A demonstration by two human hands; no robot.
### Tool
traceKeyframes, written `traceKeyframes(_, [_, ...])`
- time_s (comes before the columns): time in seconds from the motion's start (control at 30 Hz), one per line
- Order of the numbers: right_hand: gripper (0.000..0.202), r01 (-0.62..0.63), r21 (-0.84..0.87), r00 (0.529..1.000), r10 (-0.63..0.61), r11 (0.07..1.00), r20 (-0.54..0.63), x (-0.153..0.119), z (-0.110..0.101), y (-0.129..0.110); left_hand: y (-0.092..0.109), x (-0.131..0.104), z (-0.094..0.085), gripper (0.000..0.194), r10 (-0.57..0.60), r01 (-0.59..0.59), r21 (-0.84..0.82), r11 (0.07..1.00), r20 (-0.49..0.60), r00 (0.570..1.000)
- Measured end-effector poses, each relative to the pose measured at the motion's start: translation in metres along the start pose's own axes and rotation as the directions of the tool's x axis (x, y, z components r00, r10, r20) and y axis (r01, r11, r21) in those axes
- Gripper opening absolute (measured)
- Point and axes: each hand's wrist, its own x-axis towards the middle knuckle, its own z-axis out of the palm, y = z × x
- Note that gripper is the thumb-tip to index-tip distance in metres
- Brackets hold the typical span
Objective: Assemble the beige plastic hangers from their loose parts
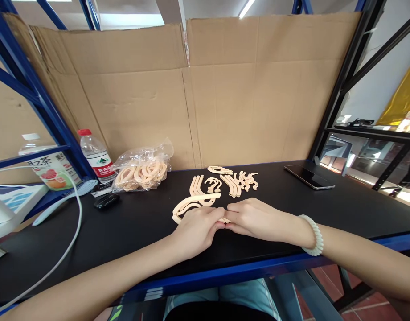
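Your left hand (196, 231) and right hand (260, 219) meet just below the centre of the frame, fingers (236, 207) pinched tight around a small pale piece (227, 220). It is mostly covered, so I cannot tell whether it is one part or two. Uneven pressing or twisting could snap something that thin, or make it spring loose onto the desk (325, 214). The curved frame (188, 202) lies partly hidden by your left hand; a careless knuckle could knock it into the curved strips (196, 185) above it. Right of centre, the small hooks (248, 182) lie loose beside the bent strips (232, 185), so a sweep of your right hand could mix them. At lower left, your forearm could snag the white cable (79, 214).
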Motion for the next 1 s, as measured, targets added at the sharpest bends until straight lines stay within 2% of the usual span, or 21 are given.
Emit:
traceKeyframes(0.1, [0.023,-0.010,0.096,1.000,0.010,0.995,0.008,0.000,-0.003,0.000,0.001,0.000,0.000,0.018,0.017,-0.018,-0.038,0.999,-0.026,1.000])
traceKeyframes(0.17, [0.025,-0.020,0.223,1.000,0.015,0.975,0.021,0.000,-0.006,0.001,0.000,0.000,0.000,0.018,0.055,-0.055,0.005,0.998,-0.045,0.997])
traceKeyframes(0.3, [0.027,-0.061,0.503,0.998,0.038,0.862,0.055,-0.001,-0.015,0.016,-0.003,-0.002,-0.001,0.017,0.111,-0.106,0.088,0.990,-0.043,0.993])
traceKeyframes(0.4, [0.024,-0.130,0.683,0.990,0.136,0.718,0.045,-0.004,-0.022,0.041,-0.006,-0.003,-0.002,0.018,0.073,-0.073,0.064,0.995,0.005,0.997])
traceKeyframes(0.47, [0.032,-0.191,0.807,0.967,0.250,0.559,0.055,-0.005,-0.023,0.062,-0.007,-0.004,-0.002,0.018,0.062,-0.064,0.053,0.997,0.029,0.998])
traceKeyframes(0.53, [0.034,-0.184,0.882,0.918,0.397,0.434,-0.004,-0.007,-0.022,0.083,-0.008,-0.004,-0.002,0.017,0.066,-0.068,0.047,0.997,0.043,0.997])
traceKeyframes(0.57, [0.033,-0.149,0.896,0.880,0.469,0.418,-0.072,-0.009,-0.020,0.093,-0.008,-0.004,-0.001,0.017,0.067,-0.069,0.046,0.997,0.050,0.997])
traceKeyframes(0.67, [0.034,-0.090,0.851,0.727,0.618,0.517,-0.299,-0.012,-0.012,0.119,-0.008,-0.004,0.000,0.018,0.056,-0.059,0.047,0.997,0.066,0.996])
traceKeyframes(0.73, [0.033,-0.132,0.780,0.660,0.641,0.612,-0.391,-0.014,-0.005,0.131,-0.008,-0.005,0.001,0.019,0.059,-0.063,0.047,0.997,0.083,0.995])
traceKeyframes(0.8, [0.033,-0.185,0.711,0.651,0.627,0.678,-0.428,-0.014,0.001,0.140,-0.009,-0.005,0.001,0.019,0.071,-0.076,0.051,0.996,0.093,0.993])
traceKeyframes(0.9, [0.026,-0.245,0.636,0.667,0.603,0.732,-0.437,-0.011,0.012,0.144,-0.009,-0.005,0.001,0.020,0.070,-0.075,0.066,0.995,0.081,0.994])
traceKeyframes(0.93, [0.023,-0.269,0.615,0.678,0.599,0.742,-0.426,-0.010,0.015,0.144,-0.008,-0.005,0.001,0.020,0.068,-0.074,0.070,0.995,0.073,0.995])
traceKeyframes(1.0, [0.018,-0.334,0.558,0.730,0.583,0.760,-0.357,-0.008,0.021,0.143,-0.008,-0.005,0.001,0.021,0.076,-0.079,0.071,0.994,0.055,0.996])
